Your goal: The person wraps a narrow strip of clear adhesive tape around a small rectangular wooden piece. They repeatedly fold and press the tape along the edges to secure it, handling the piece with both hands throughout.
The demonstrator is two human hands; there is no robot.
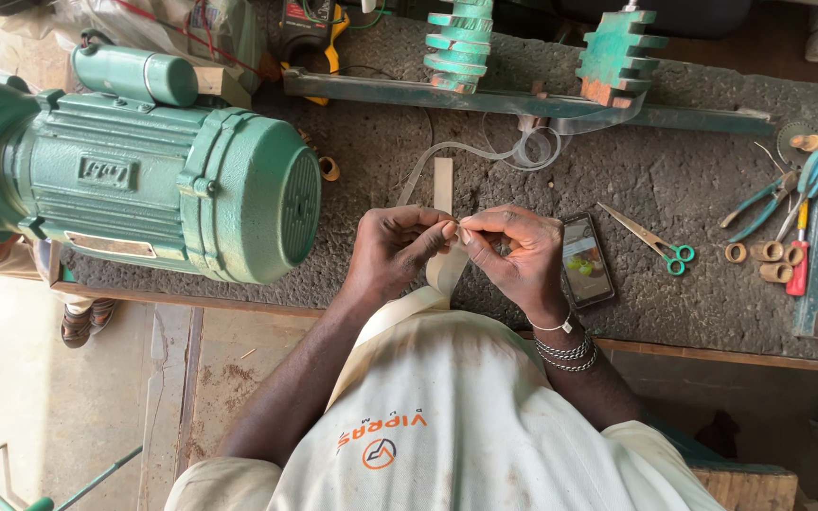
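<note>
Motor (158, 170) crowds the upper left, phone (586, 260) sits just right — bare bench beyond. At centre, both hands — left (395, 251), right (513, 255) — pinch a pale strip (443, 185), fingertips meeting.

A large green electric motor (158, 175) sits on the rough grey workbench (674, 180). Near the bench's front edge lie a phone (586, 260) and green-handled scissors (652, 240). Further off are blue-handled pliers (776, 199), a red-handled screwdriver (799, 254) and small brown rings (767, 261).
</note>
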